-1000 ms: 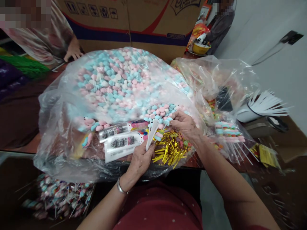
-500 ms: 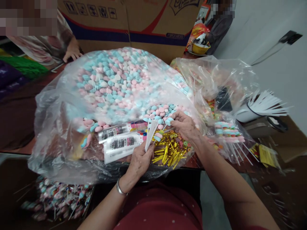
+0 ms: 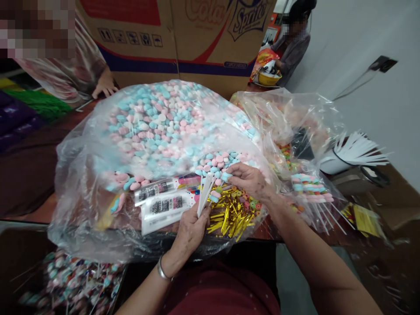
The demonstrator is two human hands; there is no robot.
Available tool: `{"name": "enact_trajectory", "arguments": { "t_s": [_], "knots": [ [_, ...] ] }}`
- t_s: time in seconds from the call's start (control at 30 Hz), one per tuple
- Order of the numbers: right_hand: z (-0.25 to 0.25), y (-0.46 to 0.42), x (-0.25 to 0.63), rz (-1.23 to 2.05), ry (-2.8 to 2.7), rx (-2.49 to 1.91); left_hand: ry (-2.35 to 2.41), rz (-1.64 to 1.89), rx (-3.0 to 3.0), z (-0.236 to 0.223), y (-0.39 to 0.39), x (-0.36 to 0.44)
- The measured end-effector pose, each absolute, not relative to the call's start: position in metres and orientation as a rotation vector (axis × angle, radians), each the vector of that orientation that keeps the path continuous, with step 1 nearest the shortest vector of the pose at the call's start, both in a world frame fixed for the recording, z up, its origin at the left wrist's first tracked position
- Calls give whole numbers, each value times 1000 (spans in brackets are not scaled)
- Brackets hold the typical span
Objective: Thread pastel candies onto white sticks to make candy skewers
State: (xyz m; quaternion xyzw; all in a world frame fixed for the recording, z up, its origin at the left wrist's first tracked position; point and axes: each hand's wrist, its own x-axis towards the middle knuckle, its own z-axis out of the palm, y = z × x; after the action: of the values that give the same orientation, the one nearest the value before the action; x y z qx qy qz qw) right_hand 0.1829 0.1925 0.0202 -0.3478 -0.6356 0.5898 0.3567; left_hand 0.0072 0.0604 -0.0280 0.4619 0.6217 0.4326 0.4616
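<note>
My left hand is closed round a bundle of white sticks that fan upward. One stick beside the bundle carries pink and blue marshmallows. The thumb and fingers of my right hand pinch a blue marshmallow just right of the stick tops. Loose pink, blue and white marshmallows lie just beyond, at the mouth of a large clear plastic bag full of them. Gold twist ties and small ring-shaped candies are below my right hand.
Printed clear packets lie left of my hands. Finished marshmallow sticks rest at the right, near a container of white sticks. A box of wrapped sticks stands below the table edge. Another person's hand touches the table, by a large carton.
The view has tilted up a little, so the scene sits lower. My right hand, still pinching the blue marshmallow, has come slightly nearer the stick tops. My left hand keeps its grip on the sticks.
</note>
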Motion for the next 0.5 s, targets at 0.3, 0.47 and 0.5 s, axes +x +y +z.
{"name": "enact_trajectory", "arguments": {
  "t_s": [0.3,0.47,0.5],
  "knots": [
    [6,180,184,876,-2068,-986,1565,1121,1114,-32,59,10],
    [4,168,178,696,-2164,-1002,1571,1136,1128,-35,58,10],
    [3,165,176,680,-2182,-993,1573,1134,1127,-35,58,10]
  ]
}}
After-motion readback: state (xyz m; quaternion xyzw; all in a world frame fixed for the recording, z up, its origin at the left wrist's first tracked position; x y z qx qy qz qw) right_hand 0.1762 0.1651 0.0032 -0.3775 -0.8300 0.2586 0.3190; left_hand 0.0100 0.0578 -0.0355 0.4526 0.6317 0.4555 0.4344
